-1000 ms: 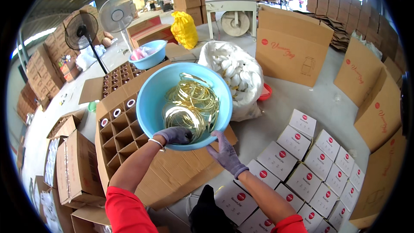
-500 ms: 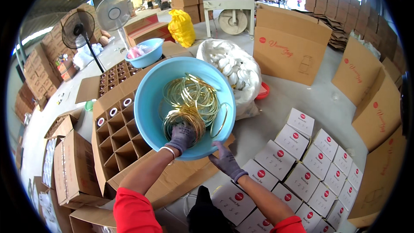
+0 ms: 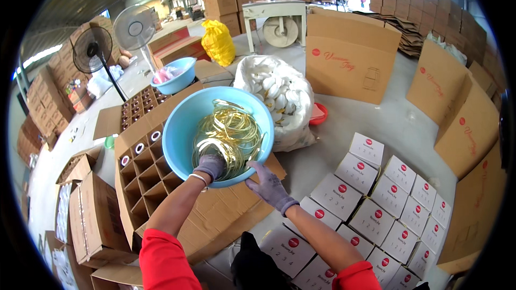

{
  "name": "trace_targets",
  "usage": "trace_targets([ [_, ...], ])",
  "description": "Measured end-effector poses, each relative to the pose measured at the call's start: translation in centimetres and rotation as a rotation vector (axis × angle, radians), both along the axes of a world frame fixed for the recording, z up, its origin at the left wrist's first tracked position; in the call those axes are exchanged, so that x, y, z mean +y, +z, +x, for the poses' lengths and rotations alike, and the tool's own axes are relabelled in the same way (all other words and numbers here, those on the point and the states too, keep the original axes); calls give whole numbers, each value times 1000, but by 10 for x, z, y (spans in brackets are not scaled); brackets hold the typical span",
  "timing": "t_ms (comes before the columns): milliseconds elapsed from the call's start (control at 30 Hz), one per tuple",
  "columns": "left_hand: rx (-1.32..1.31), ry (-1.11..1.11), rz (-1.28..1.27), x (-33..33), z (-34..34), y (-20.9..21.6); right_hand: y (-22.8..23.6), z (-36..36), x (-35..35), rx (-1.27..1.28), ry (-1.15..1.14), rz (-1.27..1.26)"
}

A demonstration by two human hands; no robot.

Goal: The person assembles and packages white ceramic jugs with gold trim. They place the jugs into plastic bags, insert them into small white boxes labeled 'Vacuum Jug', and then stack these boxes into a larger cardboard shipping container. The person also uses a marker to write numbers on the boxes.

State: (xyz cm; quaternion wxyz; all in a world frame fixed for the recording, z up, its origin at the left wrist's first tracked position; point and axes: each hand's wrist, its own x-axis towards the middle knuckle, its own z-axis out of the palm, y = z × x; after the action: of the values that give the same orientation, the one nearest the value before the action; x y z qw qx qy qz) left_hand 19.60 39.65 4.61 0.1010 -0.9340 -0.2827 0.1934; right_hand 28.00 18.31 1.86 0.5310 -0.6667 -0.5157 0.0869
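Observation:
A round light-blue basin (image 3: 172, 129) holds a tangled heap of thin, shiny gold rings (image 3: 228, 121). My left hand (image 3: 211, 166), in a grey glove, reaches inside near the basin's front wall. Its fingers are closed among the rings, with some crossing over the fingertips and partly hiding them. My right hand (image 3: 270, 187), also gloved in grey, grips the basin's front right rim, thumb on the edge and the other fingers lower on the outside. The basin rests over or against an open, divided carton (image 3: 148, 166); what bears its weight is hidden.
White printed boxes (image 3: 357, 174) stand in rows at right. Behind the basin are a white sack (image 3: 247, 72) of white pieces and a red bowl (image 3: 321, 115). Open cartons (image 3: 97, 220) crowd the left. Two stand fans (image 3: 92, 49) and a smaller blue basin (image 3: 180, 78) stand farther back.
The basin looks lower and farther from me, and both hands have gone with it. The ring bunch at my left hand has sunk into the heap. The whole view has shifted slightly.

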Motion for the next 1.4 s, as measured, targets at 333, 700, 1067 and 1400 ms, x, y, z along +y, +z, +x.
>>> trace_targets([
  [333, -157, -146, -26, 51, -39, 51, 43, -12, 19, 27, 56, -114],
  [700, -991, -53, -33, -6, -70, 145, 23, 30, 74, 24, 23, 49],
  [1067, -1012, -361, -1217, -266, -22, 48, 34, -47, -220, 1135, -134, 279],
  [1400, -562, -850, -1011, -370, -2, 23, 18, -59, -351, 1175, -329, 414],
])
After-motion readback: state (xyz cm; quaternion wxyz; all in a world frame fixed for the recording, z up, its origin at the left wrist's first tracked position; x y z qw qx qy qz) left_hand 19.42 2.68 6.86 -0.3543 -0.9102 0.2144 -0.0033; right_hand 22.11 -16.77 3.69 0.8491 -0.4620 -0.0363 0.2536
